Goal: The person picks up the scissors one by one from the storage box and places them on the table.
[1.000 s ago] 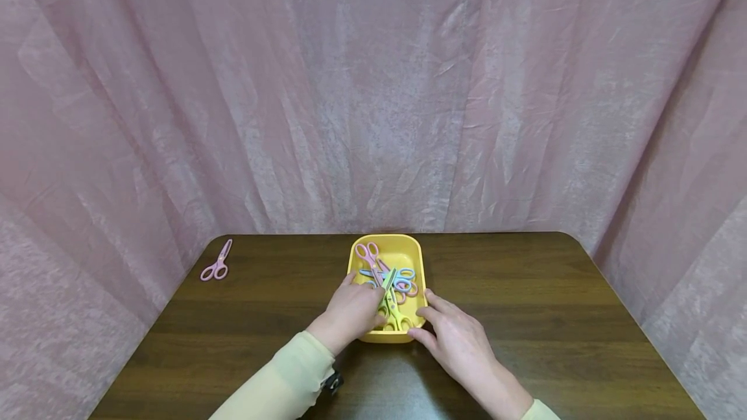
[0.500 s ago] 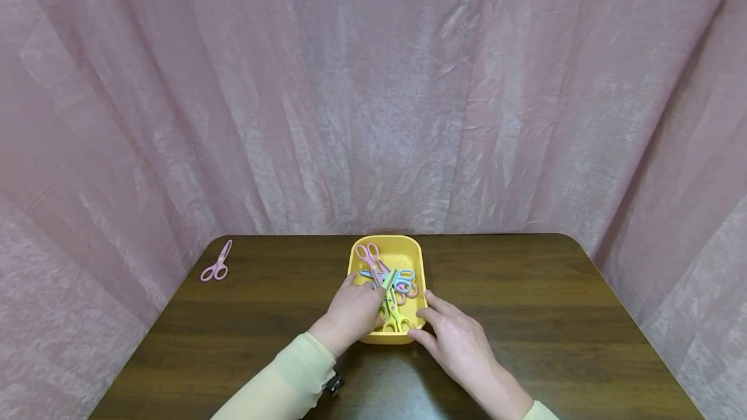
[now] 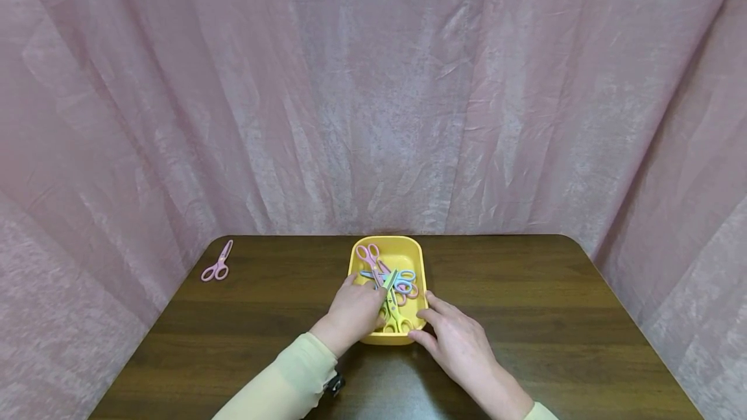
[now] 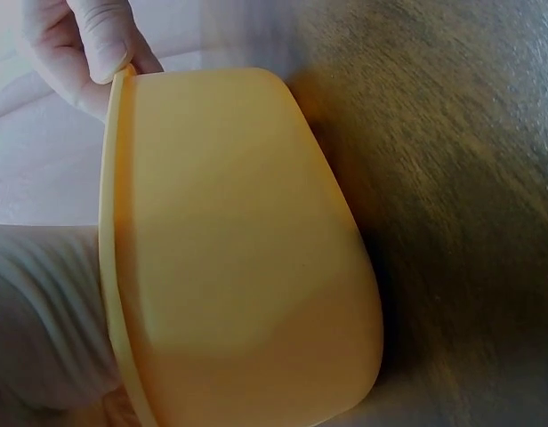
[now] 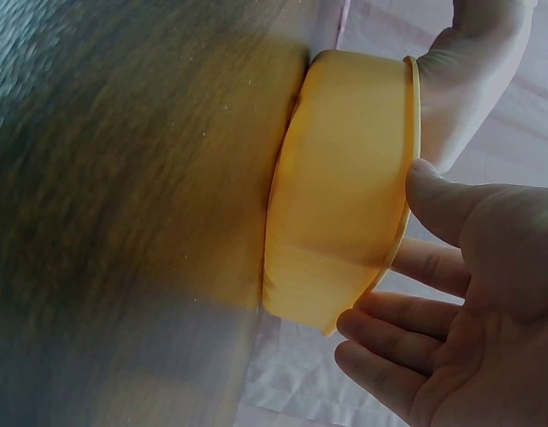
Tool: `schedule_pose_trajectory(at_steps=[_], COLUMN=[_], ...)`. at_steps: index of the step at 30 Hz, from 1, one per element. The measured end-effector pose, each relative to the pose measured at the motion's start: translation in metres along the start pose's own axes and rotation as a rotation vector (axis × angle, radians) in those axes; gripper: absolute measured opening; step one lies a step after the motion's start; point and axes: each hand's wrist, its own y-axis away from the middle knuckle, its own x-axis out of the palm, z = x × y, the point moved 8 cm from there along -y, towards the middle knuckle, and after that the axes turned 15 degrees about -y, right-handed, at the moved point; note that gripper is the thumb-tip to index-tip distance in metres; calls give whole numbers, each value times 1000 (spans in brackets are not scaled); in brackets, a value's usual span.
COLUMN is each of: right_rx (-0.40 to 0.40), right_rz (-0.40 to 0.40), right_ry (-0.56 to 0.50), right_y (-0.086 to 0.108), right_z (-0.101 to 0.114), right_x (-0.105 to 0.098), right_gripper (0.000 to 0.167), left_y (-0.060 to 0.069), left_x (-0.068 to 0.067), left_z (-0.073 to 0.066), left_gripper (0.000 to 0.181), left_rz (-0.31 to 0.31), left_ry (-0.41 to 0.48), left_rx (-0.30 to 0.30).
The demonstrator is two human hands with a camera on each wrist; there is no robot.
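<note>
A yellow plastic tray [image 3: 421, 264] holds several small scissors. Pink scissors [image 3: 367, 253] lie at its far left, across blue scissors [image 3: 404, 282]. Yellow-green scissors [image 3: 397, 319] lie nearer the front, blades pointing away. My left hand [image 3: 355, 311] reaches over the near left part of the tray, palm down. Its fingertips dip inside beside the yellow-green scissors; what lies under the palm is hidden. My right hand [image 3: 458, 339] holds the near right corner of the tray. In the right wrist view, the thumb [image 5: 430, 189] touches the rim and the index finger goes behind the wall.
One more pair of pink scissors [image 3: 218, 263] lies alone at the far left of the dark wooden table [image 3: 525, 290]. Pink curtains [image 3: 373, 96] hang behind the table and along both sides.
</note>
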Motion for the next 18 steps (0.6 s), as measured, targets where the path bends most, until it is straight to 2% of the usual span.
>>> schedule_pose_trajectory(at_steps=[5, 13, 18], right_rx=[7, 16, 19], right_rz=[7, 13, 15], right_ry=[-4, -15, -15], right_y=[1, 0, 0], right_z=[0, -1, -2], right_x=[0, 0, -1], right_gripper=[34, 34, 34], left_y=[0, -2, -1], left_x=[1, 4, 1], left_z=[0, 2, 3], left_gripper=[48, 48, 46], left_rz=[-9, 12, -19], left_ry=[-13, 17, 40], left_rx=[9, 21, 24])
